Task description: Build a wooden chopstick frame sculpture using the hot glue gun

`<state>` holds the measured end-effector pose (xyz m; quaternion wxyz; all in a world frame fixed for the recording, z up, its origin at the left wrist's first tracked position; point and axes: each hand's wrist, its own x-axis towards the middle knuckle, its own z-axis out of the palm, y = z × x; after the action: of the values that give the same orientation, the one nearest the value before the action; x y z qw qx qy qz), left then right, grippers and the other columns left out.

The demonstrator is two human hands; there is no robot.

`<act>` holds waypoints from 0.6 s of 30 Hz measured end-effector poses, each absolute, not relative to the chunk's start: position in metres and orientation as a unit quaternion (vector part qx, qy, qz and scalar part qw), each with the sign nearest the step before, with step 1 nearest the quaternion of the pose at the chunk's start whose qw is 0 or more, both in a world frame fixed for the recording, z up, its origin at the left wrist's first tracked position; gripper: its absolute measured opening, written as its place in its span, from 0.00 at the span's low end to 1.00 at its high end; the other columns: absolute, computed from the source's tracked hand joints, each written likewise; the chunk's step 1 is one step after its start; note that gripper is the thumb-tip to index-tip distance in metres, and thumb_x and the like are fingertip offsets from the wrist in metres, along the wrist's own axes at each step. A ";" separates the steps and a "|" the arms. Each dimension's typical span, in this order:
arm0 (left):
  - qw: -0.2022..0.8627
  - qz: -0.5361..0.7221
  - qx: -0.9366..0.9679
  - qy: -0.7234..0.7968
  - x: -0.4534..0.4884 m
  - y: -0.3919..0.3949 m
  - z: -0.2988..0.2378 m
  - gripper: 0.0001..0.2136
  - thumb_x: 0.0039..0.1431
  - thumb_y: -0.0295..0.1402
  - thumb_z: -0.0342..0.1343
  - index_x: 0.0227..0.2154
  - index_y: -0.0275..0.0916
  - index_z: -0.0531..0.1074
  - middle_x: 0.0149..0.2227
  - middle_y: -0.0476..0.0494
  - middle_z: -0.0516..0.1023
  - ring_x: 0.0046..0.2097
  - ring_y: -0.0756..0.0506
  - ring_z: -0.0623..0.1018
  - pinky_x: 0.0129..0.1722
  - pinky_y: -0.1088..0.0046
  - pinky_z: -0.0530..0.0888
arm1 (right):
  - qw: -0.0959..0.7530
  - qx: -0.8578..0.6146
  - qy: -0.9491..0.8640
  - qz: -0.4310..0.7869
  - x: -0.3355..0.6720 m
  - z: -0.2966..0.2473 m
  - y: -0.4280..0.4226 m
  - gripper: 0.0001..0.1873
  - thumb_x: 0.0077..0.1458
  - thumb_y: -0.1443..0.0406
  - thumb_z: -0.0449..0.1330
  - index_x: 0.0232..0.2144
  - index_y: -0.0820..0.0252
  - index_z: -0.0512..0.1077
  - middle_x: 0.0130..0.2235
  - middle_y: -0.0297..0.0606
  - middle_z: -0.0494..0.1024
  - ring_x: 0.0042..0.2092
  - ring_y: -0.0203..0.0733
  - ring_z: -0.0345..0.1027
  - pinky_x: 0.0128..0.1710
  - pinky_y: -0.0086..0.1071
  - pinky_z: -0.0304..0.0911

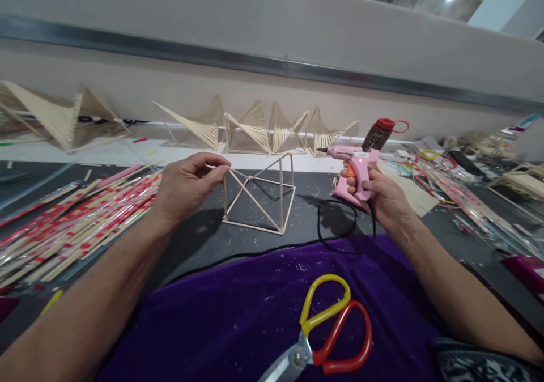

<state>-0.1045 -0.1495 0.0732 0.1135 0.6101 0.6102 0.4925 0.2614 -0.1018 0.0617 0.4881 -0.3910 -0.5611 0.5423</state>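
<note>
A small frame of thin wooden sticks (255, 230) stands on the dark table, with a square base, uprights and slanting sticks. My left hand (191, 183) pinches its upper left corner, where a diagonal stick meets an upright. In my right hand (378, 192) is a pink hot glue gun (361, 166), lifted off the table, its nozzle pointing left toward the frame but apart from it. A red light glows on its side, and a finger rests at the orange trigger. Behind the gun's grip sits a pink base (346, 192). The black cord hangs below my right hand.
Scissors (304, 351) with yellow and red handles lie on a purple cloth (221, 325) in front. Bundled sticks (76, 223) in red-marked wrap lie left. Finished-looking twisted stick models (249, 130) line the wall ledge. More packets (459, 183) and loose items crowd the right.
</note>
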 end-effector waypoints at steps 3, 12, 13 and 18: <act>0.122 0.494 0.608 0.610 -0.103 -0.151 0.076 0.12 0.49 0.41 0.60 0.33 0.40 0.78 0.28 0.48 0.78 0.27 0.49 0.76 0.25 0.77 0.70 | 0.528 -0.379 -0.522 0.553 0.256 0.069 -0.112 0.12 0.49 0.64 0.57 0.39 0.56 0.71 0.38 0.36 0.75 0.31 0.34 0.67 0.28 0.27 0.67; 0.208 0.497 0.620 0.571 -0.107 -0.155 0.074 0.13 0.52 0.41 0.60 0.37 0.38 0.77 0.26 0.48 0.77 0.28 0.50 0.75 0.23 0.78 0.69 | 0.513 -0.358 -0.590 0.512 0.238 0.086 -0.171 0.11 0.52 0.56 0.63 0.38 0.51 0.76 0.37 0.39 0.76 0.26 0.35 0.65 0.22 0.31 0.65; 0.215 0.495 0.619 0.570 -0.108 -0.155 0.073 0.14 0.52 0.41 0.60 0.37 0.38 0.77 0.26 0.48 0.77 0.28 0.50 0.75 0.23 0.78 0.69 | 0.501 -0.363 -0.603 0.504 0.235 0.086 -0.176 0.11 0.52 0.56 0.63 0.38 0.50 0.76 0.38 0.39 0.77 0.26 0.36 0.66 0.22 0.32 0.66; 0.249 0.490 0.619 0.560 -0.110 -0.155 0.072 0.15 0.53 0.43 0.60 0.39 0.39 0.77 0.28 0.48 0.77 0.30 0.51 0.76 0.23 0.80 0.70 | 0.433 -0.380 -0.685 0.446 0.210 0.090 -0.186 0.11 0.55 0.56 0.61 0.40 0.49 0.77 0.32 0.38 0.78 0.28 0.38 0.69 0.23 0.31 0.67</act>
<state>-0.1105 -0.1554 0.0725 0.2493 0.6194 0.5604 0.4900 0.2096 -0.1857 0.0900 0.4332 -0.3801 -0.6846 0.4464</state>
